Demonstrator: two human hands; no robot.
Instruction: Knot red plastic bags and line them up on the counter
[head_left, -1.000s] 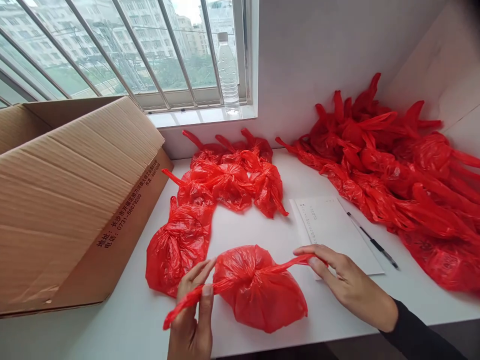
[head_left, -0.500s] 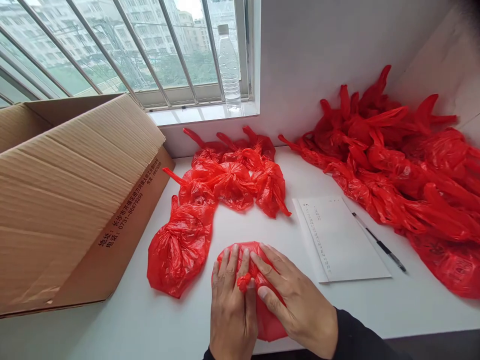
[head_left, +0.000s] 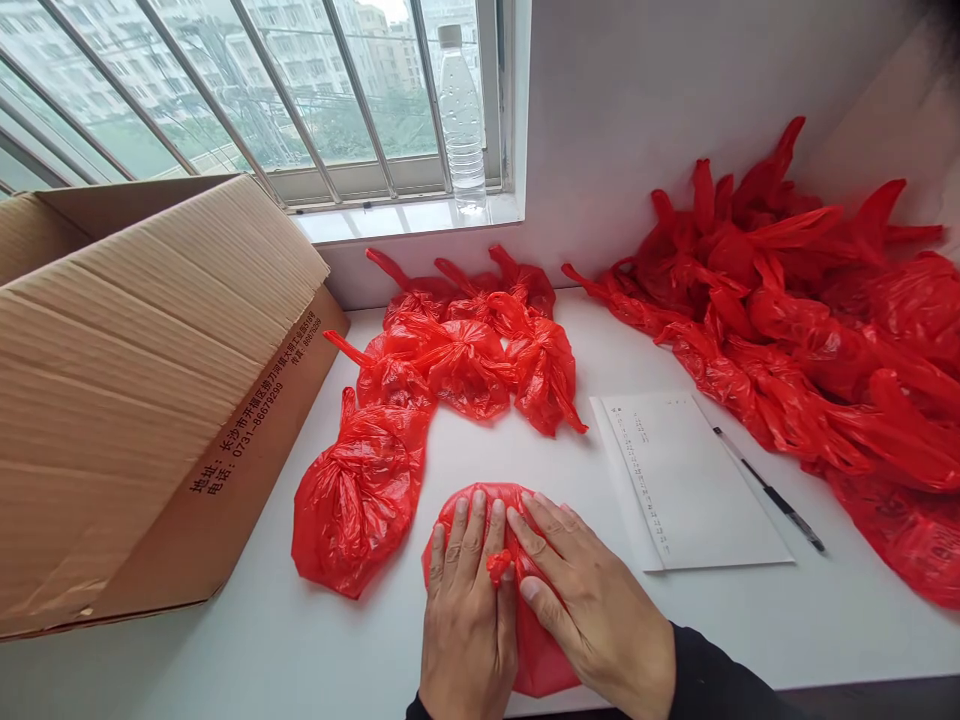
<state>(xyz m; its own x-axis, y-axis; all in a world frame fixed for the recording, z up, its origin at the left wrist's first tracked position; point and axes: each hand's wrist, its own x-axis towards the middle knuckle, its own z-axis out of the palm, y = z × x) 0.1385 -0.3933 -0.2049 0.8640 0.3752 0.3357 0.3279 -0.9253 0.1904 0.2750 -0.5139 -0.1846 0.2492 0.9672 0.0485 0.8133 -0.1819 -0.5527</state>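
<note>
A red plastic bag [head_left: 541,655] lies spread in a rounded shape near the table's front edge, its twisted tip poking up between my hands. Flat on its left part rests my left hand [head_left: 469,590], fingers stretched forward. My right hand [head_left: 589,590] presses on the right part, fingers out and thumb slightly apart. Both palms cover much of the bag. Left of them sits another flattened red bag [head_left: 360,505], and behind it several knotted red bags [head_left: 469,365] stand in rows by the wall.
An open cardboard box [head_left: 165,390] takes up the left side. White paper [head_left: 697,485] with writing and a black pen [head_left: 772,492] lie to the right. Beyond them spreads a big heap of red bags [head_left: 810,340]. A clear bottle [head_left: 461,125] stands on the windowsill.
Both hands stay flat on the bag, with the left one shifted slightly to the right in view. The camera view has moved a little; the other things lie as before.
</note>
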